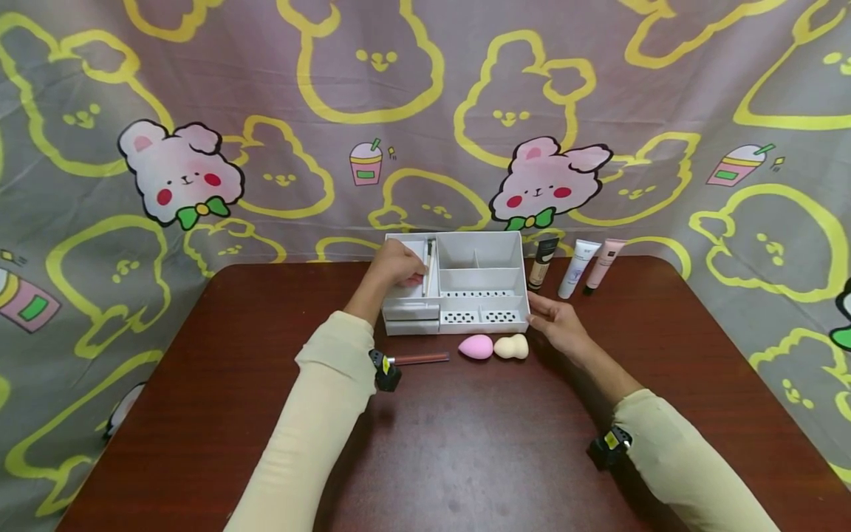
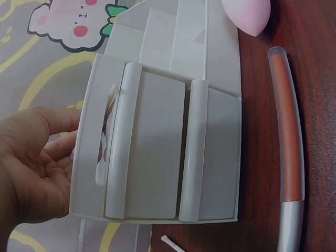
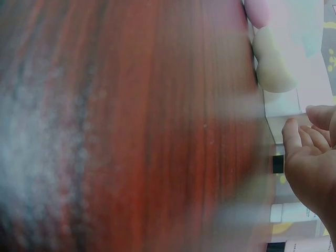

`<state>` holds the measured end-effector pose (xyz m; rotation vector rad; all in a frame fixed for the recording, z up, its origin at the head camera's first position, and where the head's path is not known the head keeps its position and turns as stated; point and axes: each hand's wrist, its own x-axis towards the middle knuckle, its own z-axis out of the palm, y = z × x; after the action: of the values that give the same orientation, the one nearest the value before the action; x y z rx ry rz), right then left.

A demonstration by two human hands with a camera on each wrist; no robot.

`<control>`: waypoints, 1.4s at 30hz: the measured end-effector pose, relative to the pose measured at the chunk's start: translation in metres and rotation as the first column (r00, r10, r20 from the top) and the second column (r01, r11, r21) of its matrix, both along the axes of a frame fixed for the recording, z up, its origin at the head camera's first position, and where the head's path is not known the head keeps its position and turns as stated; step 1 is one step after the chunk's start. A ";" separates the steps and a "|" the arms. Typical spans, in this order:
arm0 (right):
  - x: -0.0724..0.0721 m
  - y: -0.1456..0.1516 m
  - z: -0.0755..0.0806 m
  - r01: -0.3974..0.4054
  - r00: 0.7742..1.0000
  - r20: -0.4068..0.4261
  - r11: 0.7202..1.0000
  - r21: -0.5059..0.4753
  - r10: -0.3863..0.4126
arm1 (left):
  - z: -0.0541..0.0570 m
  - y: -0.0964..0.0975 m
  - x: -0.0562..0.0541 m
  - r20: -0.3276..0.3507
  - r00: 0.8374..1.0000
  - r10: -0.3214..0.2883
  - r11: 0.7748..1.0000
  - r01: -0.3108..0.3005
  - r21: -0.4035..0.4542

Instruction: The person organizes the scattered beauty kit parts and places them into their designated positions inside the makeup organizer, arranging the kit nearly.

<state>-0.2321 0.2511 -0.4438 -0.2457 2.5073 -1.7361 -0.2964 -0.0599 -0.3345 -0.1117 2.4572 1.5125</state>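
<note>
A white desktop organizer (image 1: pixel 480 267) with drawers and compartments stands on the table. My left hand (image 1: pixel 397 264) reaches down into its left top compartment, fingers bent and their tips hidden. Beside those fingers a slim brush (image 1: pixel 429 267) leans upright. Through the front slot, in the left wrist view, cotton swabs (image 2: pixel 103 152) show inside, near my left hand (image 2: pixel 37 163); whether the fingers pinch any is hidden. My right hand (image 1: pixel 561 329) rests at the organizer's right front corner, thumb and fingers extended against or close to the side wall (image 3: pixel 283 128).
A pink makeup sponge (image 1: pixel 476 346) and a cream one (image 1: pixel 511 346) lie before the organizer, with a lip gloss tube (image 1: pixel 422 359) to their left. A foundation tube (image 1: pixel 541 264), a white tube (image 1: pixel 578 269) and a pink tube (image 1: pixel 604 266) stand at right. A patterned curtain (image 1: pixel 425 148) hangs behind.
</note>
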 end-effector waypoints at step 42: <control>0.001 -0.001 -0.002 -0.004 1.000 -0.008 0.999 -0.049 0.003 | 0.003 -0.009 0.009 -0.059 0.998 -0.009 0.994 0.015 0.106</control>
<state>-0.2313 0.2503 -0.4453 -0.2604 2.4701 -1.8005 -0.2869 -0.0693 -0.3319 -0.0333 2.4108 1.6600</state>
